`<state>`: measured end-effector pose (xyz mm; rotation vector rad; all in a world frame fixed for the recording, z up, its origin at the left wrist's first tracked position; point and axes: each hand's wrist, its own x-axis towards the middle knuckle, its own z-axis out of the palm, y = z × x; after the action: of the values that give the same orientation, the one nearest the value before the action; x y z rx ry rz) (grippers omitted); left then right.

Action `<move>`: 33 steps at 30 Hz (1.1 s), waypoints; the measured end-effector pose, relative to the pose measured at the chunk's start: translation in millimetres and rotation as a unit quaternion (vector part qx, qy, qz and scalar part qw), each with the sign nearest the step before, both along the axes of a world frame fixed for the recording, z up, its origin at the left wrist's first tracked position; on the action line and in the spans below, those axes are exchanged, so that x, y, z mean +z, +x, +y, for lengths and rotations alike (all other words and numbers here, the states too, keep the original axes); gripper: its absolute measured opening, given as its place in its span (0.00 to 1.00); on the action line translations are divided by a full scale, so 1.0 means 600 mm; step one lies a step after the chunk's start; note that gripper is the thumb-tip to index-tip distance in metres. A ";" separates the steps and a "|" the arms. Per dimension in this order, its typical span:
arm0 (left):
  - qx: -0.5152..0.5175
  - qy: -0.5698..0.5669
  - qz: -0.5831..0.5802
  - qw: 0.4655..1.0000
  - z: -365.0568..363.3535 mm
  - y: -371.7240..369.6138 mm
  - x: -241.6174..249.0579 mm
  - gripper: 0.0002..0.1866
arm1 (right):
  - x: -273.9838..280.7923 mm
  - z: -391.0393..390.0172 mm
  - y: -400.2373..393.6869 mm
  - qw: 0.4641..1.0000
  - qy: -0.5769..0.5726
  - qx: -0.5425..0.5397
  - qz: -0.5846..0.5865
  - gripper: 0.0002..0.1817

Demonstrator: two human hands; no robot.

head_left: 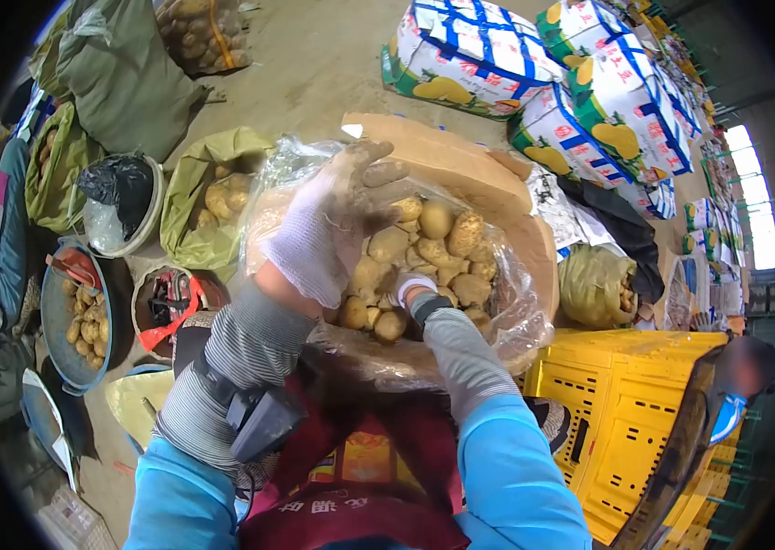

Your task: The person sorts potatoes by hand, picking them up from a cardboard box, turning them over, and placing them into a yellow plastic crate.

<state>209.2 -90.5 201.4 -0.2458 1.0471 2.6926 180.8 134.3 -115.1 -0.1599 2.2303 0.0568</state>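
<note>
A cardboard box (442, 151) lined with clear plastic film (520, 293) stands in front of me, filled with potatoes (436, 220). My left hand (342, 215), in a white glove with dirty fingers, is raised over the box's left side. Its fingers are spread and nothing shows in them. My right hand (413, 286) reaches down among the potatoes. Only its white cuff and wrist show; the fingers are hidden.
Left of the box are a green sack (213, 151) of potatoes, a white bucket (156, 206) and a blue tub (50, 316) with potatoes. Yellow crates (621, 394) stand at right, with a person (743, 371) beyond them. Printed potato bags (470, 55) are stacked behind.
</note>
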 end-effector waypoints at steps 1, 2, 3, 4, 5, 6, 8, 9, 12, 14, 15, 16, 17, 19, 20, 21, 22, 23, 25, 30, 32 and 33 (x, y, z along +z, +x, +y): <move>0.008 0.025 0.000 1.000 -0.008 -0.002 -0.008 0.24 | -0.062 0.011 0.002 1.000 -0.001 -0.004 -0.001 0.33; 0.013 0.051 0.001 0.999 -0.014 -0.002 -0.016 0.24 | 0.041 -0.029 0.015 0.996 0.055 -0.063 -0.006 0.42; 0.018 0.079 0.003 0.997 -0.019 -0.001 -0.022 0.25 | -0.106 0.017 0.007 0.998 0.056 0.002 -0.012 0.49; 0.014 0.084 0.001 0.996 -0.024 0.001 -0.020 0.25 | -0.140 0.042 0.010 1.000 0.018 0.010 0.016 0.47; 0.013 0.082 -0.002 0.997 -0.027 -0.002 -0.023 0.25 | -0.125 0.055 0.005 0.999 -0.027 -0.021 0.005 0.45; 0.010 0.080 -0.004 0.997 -0.030 -0.003 -0.026 0.25 | -0.109 0.067 0.001 0.996 -0.072 -0.052 -0.008 0.44; 0.002 0.077 -0.010 0.997 -0.031 -0.006 -0.027 0.24 | 0.029 0.053 -0.016 0.976 -0.143 -0.142 -0.081 0.42; -0.003 0.074 -0.014 0.997 -0.030 -0.007 -0.025 0.24 | 0.070 0.047 -0.019 0.968 -0.163 -0.160 -0.102 0.42; -0.007 0.072 -0.021 0.997 -0.023 -0.008 -0.025 0.23 | 0.113 0.027 0.002 0.986 -0.032 -0.071 -0.148 0.46; -0.013 0.069 -0.018 0.997 -0.014 -0.008 -0.026 0.23 | 0.094 0.015 0.042 0.988 -0.030 0.024 -0.152 0.49; -0.017 0.063 -0.014 0.998 -0.012 -0.009 -0.028 0.23 | 0.097 0.001 0.058 0.987 -0.027 0.043 -0.152 0.49; -0.021 0.057 -0.010 0.998 -0.010 -0.009 -0.030 0.23 | 0.074 -0.007 0.077 0.991 -0.014 0.027 -0.132 0.48; -0.019 0.069 -0.006 0.997 -0.006 -0.007 -0.035 0.23 | 0.062 -0.013 0.089 0.994 -0.004 0.011 -0.112 0.48; -0.020 0.088 0.002 0.996 -0.001 -0.003 -0.043 0.22 | 0.062 -0.009 0.091 0.990 -0.025 -0.003 -0.137 0.47; -0.021 0.093 0.005 0.995 0.002 0.001 -0.046 0.22 | 0.071 -0.005 0.090 0.988 -0.036 -0.011 -0.148 0.46; -0.023 0.098 0.010 0.995 0.004 0.003 -0.047 0.21 | 0.082 -0.002 0.088 0.986 -0.046 -0.019 -0.158 0.46; -0.025 0.103 0.017 0.994 0.004 0.001 -0.040 0.21 | 0.094 0.001 0.079 0.984 -0.056 -0.026 -0.164 0.46; -0.024 0.087 0.013 0.996 0.003 -0.002 -0.031 0.21 | 0.104 0.003 0.068 0.983 -0.065 -0.032 -0.170 0.46; -0.030 0.059 -0.005 0.998 0.008 0.002 -0.013 0.20 | 0.087 0.024 0.068 0.986 -0.145 -0.077 -0.025 0.47; -0.046 -0.146 -0.023 0.988 0.065 -0.016 -0.041 0.25 | 0.378 0.019 0.053 0.921 -0.279 -0.104 0.251 0.47; -0.081 -0.228 0.036 0.970 0.095 -0.005 -0.056 0.28 | 0.497 0.012 0.082 0.888 -0.302 -0.113 0.329 0.43; -0.095 -0.268 0.067 0.956 0.110 0.001 -0.063 0.29 | 0.509 0.021 0.090 0.876 -0.299 -0.094 0.366 0.43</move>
<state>209.7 -24.4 163.5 -0.0497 1.7344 2.2313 234.8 147.1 190.4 -0.2896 2.9420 -0.8169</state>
